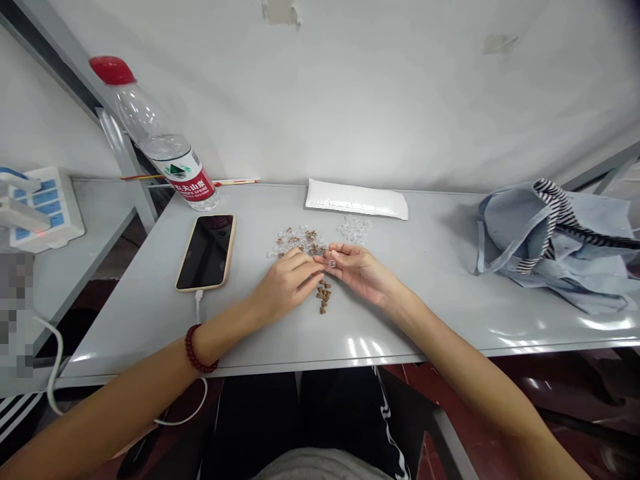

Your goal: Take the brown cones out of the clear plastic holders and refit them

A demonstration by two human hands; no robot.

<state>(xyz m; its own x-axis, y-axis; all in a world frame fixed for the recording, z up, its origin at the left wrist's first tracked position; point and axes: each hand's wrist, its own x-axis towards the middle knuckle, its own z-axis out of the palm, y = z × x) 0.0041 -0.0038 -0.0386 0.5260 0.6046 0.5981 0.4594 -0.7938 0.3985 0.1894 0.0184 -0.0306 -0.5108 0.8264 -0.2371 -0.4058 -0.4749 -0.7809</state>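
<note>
My right hand (364, 272) is closed, with a tiny clear vial (332, 264) held at its fingers. My left hand (286, 285) meets it from the other side, fingers pressed together at the tips; what they pinch, if anything, is hidden. Just below the hands lie several small brown corks (324, 295) on the grey table. Behind my left hand spreads a pile of clear vials, some with brown corks (300, 239). Beyond my right hand is a smaller group of clear vials (354, 229) with no brown showing.
A white padded packet (356, 199) lies near the wall. To the left are a phone (207, 252) on a charging cable and a red-capped water bottle (175, 157). A power strip (47, 207) sits at far left. Folded light-blue cloth (565, 240) rests on the right.
</note>
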